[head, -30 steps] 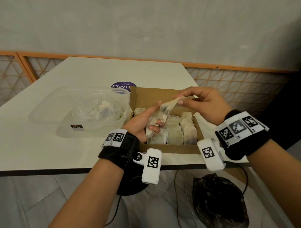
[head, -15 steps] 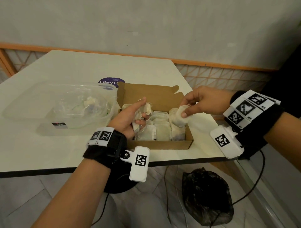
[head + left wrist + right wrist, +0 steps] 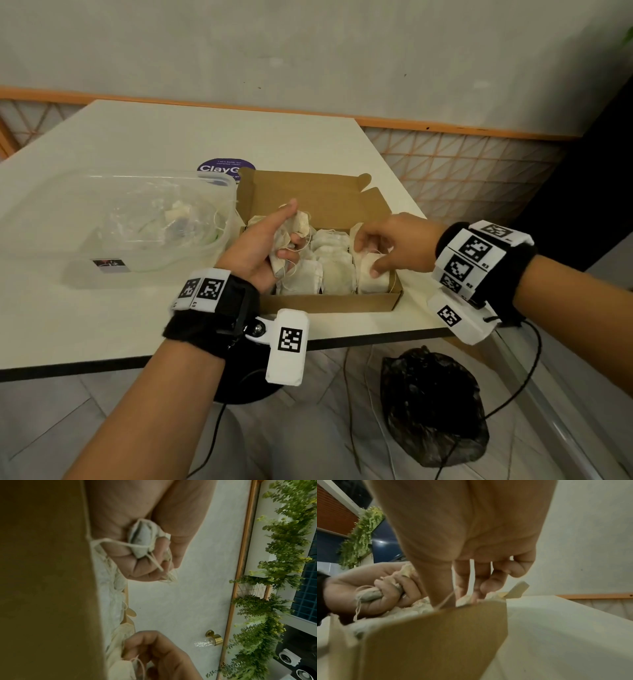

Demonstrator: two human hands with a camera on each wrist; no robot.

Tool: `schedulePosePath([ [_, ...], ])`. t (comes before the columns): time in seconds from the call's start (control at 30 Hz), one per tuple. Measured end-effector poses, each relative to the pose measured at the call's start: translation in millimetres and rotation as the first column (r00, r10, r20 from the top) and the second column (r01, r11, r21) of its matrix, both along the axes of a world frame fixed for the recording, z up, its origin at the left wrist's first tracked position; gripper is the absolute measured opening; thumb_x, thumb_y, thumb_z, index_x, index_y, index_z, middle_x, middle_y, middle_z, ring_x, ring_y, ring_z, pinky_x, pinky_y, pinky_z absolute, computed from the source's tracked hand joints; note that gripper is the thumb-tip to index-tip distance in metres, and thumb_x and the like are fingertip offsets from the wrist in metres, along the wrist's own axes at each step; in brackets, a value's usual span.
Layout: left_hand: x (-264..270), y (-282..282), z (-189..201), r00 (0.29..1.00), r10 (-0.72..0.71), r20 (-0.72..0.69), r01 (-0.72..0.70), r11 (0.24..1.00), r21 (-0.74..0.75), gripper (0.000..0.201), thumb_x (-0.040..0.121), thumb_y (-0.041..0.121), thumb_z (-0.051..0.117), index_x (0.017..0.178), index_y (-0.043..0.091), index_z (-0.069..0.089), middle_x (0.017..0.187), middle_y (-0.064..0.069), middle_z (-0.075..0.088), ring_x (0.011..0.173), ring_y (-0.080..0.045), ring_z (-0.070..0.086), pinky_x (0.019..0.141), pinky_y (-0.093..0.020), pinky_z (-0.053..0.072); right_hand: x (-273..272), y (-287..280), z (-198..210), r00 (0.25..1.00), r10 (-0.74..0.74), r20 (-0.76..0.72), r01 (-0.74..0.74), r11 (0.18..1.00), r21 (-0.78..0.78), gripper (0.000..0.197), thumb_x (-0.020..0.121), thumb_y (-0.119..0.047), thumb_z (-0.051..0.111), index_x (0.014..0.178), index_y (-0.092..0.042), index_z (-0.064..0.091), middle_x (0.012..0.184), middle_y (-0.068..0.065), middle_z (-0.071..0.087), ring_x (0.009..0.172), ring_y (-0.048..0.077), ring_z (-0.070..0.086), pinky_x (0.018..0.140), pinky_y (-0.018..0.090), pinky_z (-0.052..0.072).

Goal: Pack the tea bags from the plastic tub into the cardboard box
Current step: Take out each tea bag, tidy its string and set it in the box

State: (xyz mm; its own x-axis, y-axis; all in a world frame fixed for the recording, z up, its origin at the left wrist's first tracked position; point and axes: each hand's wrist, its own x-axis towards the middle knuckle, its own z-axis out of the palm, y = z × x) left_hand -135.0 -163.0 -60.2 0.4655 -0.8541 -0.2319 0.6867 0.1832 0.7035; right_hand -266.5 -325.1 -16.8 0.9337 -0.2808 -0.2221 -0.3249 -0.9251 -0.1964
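An open cardboard box (image 3: pixel 329 303) sits near the table's front edge, with rows of packed tea bags (image 3: pixel 334 270) inside. My left hand (image 3: pixel 291 236) hovers over the box's left end and grips a crumpled bunch of tea bags (image 3: pixel 301 221) with trailing strings; the left wrist view shows the same bunch (image 3: pixel 142 536). My right hand (image 3: pixel 368 257) reaches down into the right row, thumb and fingers pinching one tea bag (image 3: pixel 373 282) there. Left of the box stands the clear plastic tub (image 3: pixel 51 233), which holds a clear bag and a few tea bags (image 3: pixel 176 214).
A purple round sticker (image 3: pixel 222 166) lies on the white table (image 3: pixel 171 137) behind the tub and box. Below the table's front edge are a black plastic bag (image 3: pixel 431 407), loose cables and a black round base (image 3: pixel 246 383). A wall runs behind the table.
My right hand carried a tea bag from above the box to its right side and has lowered it into the right row. The left hand stays over the left end with its bunch.
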Motion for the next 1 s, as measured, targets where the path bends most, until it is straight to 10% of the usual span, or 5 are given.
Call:
schedulePosePath([
  [0.17, 2.6, -0.3, -1.6, 0.999, 0.033, -0.024, -0.032, 0.999, 0.01, 0.035, 0.089, 0.031, 0.059, 0.112, 0.014, 0.04, 0.066, 0.002, 0.053, 0.046, -0.002, 0.044, 0.032, -0.009, 0.027, -18.5, 1.1, 18.7, 0.977, 0.04, 0.211, -0.035, 0.999, -0.029, 0.021, 0.073, -0.025, 0.076, 0.088, -0.023, 0.062, 0.091, -0.009, 0.045, 0.078, 0.0, 0.041, 0.067, 0.005, 0.032],
  [0.47, 4.8, 1.1, -1.0, 0.996, 0.048, -0.079, -0.049, 0.999, -0.014, 0.031, 0.092, 0.042, 0.055, 0.1, 0.013, 0.045, 0.071, -0.003, 0.053, 0.056, -0.007, 0.047, 0.035, -0.011, 0.031, -29.2, 0.8, -1.4, 1.0, -0.017, -0.001, 0.016, 0.996, -0.09, 0.015, 0.084, -0.042, 0.06, 0.094, -0.038, 0.071, 0.096, -0.003, 0.039, 0.098, 0.014, 0.036, 0.09, 0.033, 0.037],
  [0.77, 3.3, 5.6, 4.6, 0.983, 0.044, -0.18, -0.057, 0.996, -0.065, 0.025, 0.096, 0.023, 0.037, 0.102, 0.004, 0.052, 0.073, -0.012, 0.052, 0.06, -0.016, 0.045, 0.045, -0.018, 0.041, 16.0, 72.1, 10.4, 0.957, -0.12, 0.264, 0.041, 0.957, 0.286, 0.038, 0.079, -0.049, 0.065, 0.077, -0.012, 0.065, 0.06, -0.007, 0.053, 0.052, 0.003, 0.045, 0.054, 0.018, 0.036],
  [0.93, 2.3, 2.7, 0.5, 0.99, 0.09, -0.11, -0.1, 0.992, -0.083, 0.022, 0.098, 0.015, 0.034, 0.099, 0.003, 0.053, 0.076, -0.01, 0.055, 0.063, -0.02, 0.061, 0.056, -0.026, 0.055, 42.3, 80.5, -12.3, 0.909, -0.309, 0.28, 0.178, 0.895, 0.409, 0.062, 0.079, -0.055, 0.061, 0.082, 0.007, 0.067, 0.08, 0.02, 0.07, 0.064, 0.018, 0.063, 0.072, 0.037, 0.053],
  [1.0, 2.3, 2.1, -2.2, 0.996, 0.073, -0.043, -0.076, 0.995, -0.062, 0.027, 0.1, 0.018, 0.033, 0.101, 0.002, 0.055, 0.085, -0.012, 0.059, 0.072, -0.022, 0.063, 0.062, -0.029, 0.056, 45.7, 79.5, -18.0, 0.886, -0.361, 0.291, 0.198, 0.863, 0.465, 0.054, 0.08, -0.048, 0.064, 0.076, 0.005, 0.069, 0.077, 0.018, 0.07, 0.052, -0.002, 0.058, 0.076, 0.036, 0.052],
])
